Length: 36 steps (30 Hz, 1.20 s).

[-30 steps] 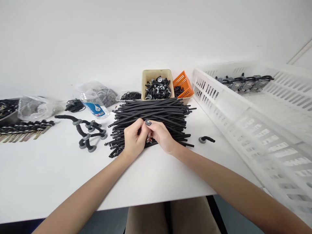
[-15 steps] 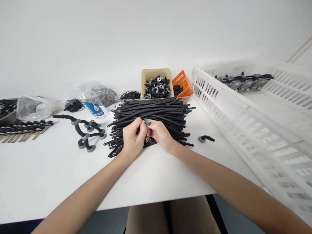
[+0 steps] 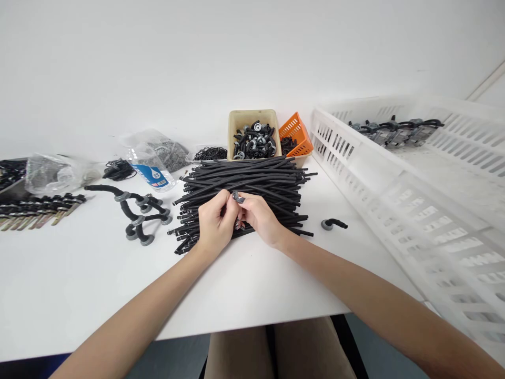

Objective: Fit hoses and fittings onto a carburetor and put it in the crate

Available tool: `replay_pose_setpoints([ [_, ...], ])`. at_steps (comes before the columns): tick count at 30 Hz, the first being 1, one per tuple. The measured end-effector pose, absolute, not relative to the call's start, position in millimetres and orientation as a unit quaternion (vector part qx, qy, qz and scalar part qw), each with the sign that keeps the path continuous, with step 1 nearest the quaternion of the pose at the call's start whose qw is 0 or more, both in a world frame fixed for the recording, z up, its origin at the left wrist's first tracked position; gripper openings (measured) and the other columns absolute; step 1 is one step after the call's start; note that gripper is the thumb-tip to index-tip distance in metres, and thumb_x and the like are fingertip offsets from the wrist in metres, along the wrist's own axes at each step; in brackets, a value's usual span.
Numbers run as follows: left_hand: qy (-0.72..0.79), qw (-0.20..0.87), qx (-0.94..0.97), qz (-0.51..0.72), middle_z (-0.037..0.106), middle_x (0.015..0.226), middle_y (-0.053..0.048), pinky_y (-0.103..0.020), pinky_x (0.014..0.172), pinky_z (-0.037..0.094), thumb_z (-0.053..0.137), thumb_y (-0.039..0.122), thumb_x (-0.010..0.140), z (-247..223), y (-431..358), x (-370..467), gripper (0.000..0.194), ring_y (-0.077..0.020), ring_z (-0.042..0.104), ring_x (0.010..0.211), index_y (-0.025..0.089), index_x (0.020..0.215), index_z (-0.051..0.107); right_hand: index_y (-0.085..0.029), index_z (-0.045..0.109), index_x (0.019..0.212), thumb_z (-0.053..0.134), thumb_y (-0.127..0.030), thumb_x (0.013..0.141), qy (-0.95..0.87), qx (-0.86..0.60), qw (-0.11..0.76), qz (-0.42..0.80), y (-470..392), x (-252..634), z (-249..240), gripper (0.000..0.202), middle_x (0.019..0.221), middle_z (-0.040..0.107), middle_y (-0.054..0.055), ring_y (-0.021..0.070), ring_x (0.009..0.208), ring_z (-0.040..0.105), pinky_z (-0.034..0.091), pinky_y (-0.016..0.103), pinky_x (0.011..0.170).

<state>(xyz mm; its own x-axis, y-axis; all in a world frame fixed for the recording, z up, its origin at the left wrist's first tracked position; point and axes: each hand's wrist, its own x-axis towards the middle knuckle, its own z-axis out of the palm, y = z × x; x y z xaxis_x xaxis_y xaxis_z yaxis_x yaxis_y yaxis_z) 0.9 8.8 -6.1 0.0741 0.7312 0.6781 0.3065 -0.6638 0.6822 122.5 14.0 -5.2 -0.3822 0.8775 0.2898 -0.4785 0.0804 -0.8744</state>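
In the head view my left hand [image 3: 216,218] and my right hand [image 3: 258,217] meet over the front of a pile of black rubber hoses [image 3: 252,179]. The fingers of both are closed and pressed together at the tips. A small dark grey, shiny patch shows at my right thumb; whether it is a nail or a part I cannot tell. Whatever sits between the fingers is hidden. To the right lies a short black tube with a grey ring [image 3: 334,224]. Left of the pile several black tubes with grey rings [image 3: 139,220] stand linked together.
Behind the pile stand a beige bin of tubes and rings [image 3: 232,123] and an orange basket [image 3: 294,129]. A large white crate [image 3: 374,173] takes up the right side. A clear plastic bottle [image 3: 155,175], plastic bags [image 3: 51,173] and a row of black-topped metal parts [image 3: 43,206] lie left.
Almost nothing differs. Both hands keep the same place and closed hold; the view has shifted very slightly.
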Motion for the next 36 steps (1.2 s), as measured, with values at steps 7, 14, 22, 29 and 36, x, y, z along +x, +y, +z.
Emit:
replay_pose_setpoints([
  [7,0.371,0.184,0.708,0.572,0.051,0.049,0.006,-0.019,0.044,0.04,0.051,0.037,0.101,-6.6,8.2,0.5,0.045,-0.0059,0.05,0.042,0.02,0.06,0.043,-0.021,0.05,0.063,0.058,-0.044,0.085,-0.525,-0.201,0.524,0.64,10.8,122.6,-1.3,0.033,0.056,0.046,-0.006,0.0095,0.051,0.046,0.037,0.025,0.051],
  [14,0.372,0.184,0.707,0.573,0.05,0.049,0.006,-0.019,0.044,0.039,0.05,0.037,0.101,-6.8,8.3,0.6,0.045,-0.0059,0.05,0.041,0.02,0.061,0.041,-0.022,0.047,0.061,0.057,-0.04,0.082,-0.52,-0.198,0.519,0.649,13.0,122.9,-4.1,0.03,0.056,0.046,-0.006,0.0091,0.051,0.045,0.037,0.025,0.051],
  [22,0.366,0.188,0.709,0.573,0.05,0.049,0.006,-0.02,0.044,0.039,0.051,0.036,0.101,-6.1,7.3,0.6,0.044,-0.0063,0.05,0.042,0.02,0.06,0.043,-0.021,0.049,0.062,0.057,-0.048,0.085,-0.525,-0.201,0.525,0.639,12.6,121.6,-4.3,0.037,0.056,0.045,-0.006,0.0091,0.052,0.045,0.037,0.025,0.051],
  [29,0.368,0.19,0.707,0.573,0.051,0.05,0.006,-0.02,0.044,0.04,0.051,0.034,0.1,-7.0,7.1,0.3,0.043,-0.0061,0.051,0.042,0.02,0.06,0.045,-0.022,0.047,0.059,0.056,-0.043,0.083,-0.513,-0.195,0.524,0.651,14.0,121.7,-5.5,0.033,0.056,0.045,-0.006,0.0091,0.051,0.046,0.038,0.025,0.05],
  [36,0.367,0.194,0.707,0.572,0.052,0.05,0.006,-0.02,0.044,0.041,0.052,0.032,0.1,-6.5,7.4,1.2,0.043,-0.0065,0.052,0.042,0.02,0.06,0.044,-0.022,0.046,0.059,0.055,-0.042,0.083,-0.512,-0.192,0.525,0.652,14.3,121.8,-5.6,0.032,0.056,0.045,-0.006,0.0095,0.051,0.046,0.038,0.024,0.05],
])
